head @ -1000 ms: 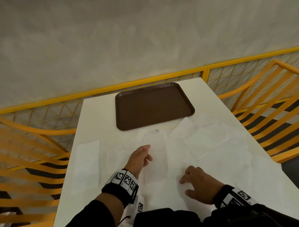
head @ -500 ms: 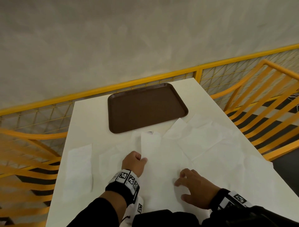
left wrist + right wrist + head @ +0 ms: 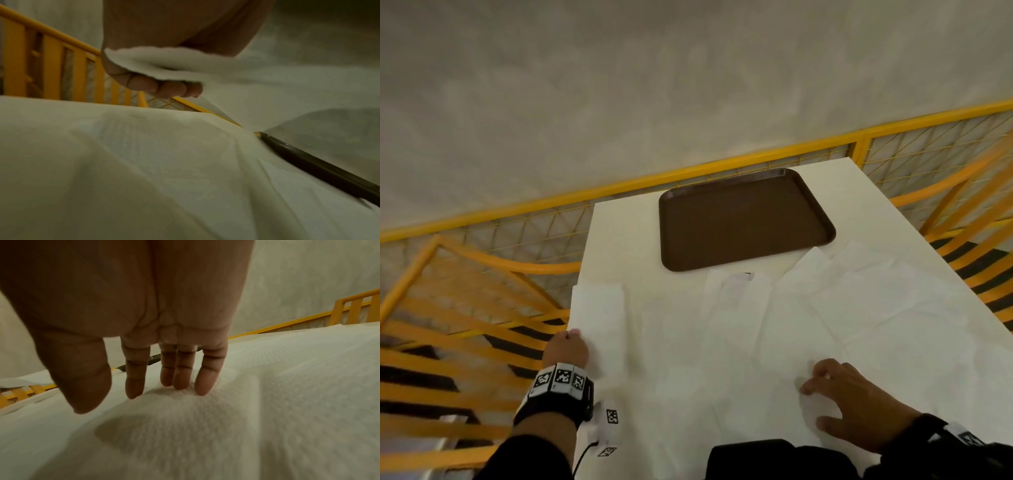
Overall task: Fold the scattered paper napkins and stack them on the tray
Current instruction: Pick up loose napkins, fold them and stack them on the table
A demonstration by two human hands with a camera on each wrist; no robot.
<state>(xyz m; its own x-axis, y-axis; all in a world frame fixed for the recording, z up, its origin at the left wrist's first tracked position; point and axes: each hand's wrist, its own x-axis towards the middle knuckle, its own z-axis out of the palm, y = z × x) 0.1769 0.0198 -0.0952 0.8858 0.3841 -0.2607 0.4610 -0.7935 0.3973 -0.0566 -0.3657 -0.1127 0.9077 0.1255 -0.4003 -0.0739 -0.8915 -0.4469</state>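
Several white paper napkins (image 3: 876, 308) lie spread over the white table (image 3: 619, 233), overlapping. A folded napkin (image 3: 599, 318) lies at the table's left edge. My left hand (image 3: 566, 347) is at that edge, and the left wrist view shows its curled fingers (image 3: 164, 87) gripping a lifted napkin edge (image 3: 185, 63). My right hand (image 3: 856, 401) rests on a napkin near the front, its straight fingertips (image 3: 180, 382) pressing the paper (image 3: 226, 418). The brown tray (image 3: 743, 219) stands bare at the far side.
Yellow railings (image 3: 482, 260) and mesh fencing surround the table on the left, back and right. A grey wall rises behind. Small marker tags (image 3: 612, 416) lie near my left wrist at the table's front edge.
My left hand has moved from the middle napkin out to the left edge of the table and gripped a napkin edge. The right hand stays pressing the paper.
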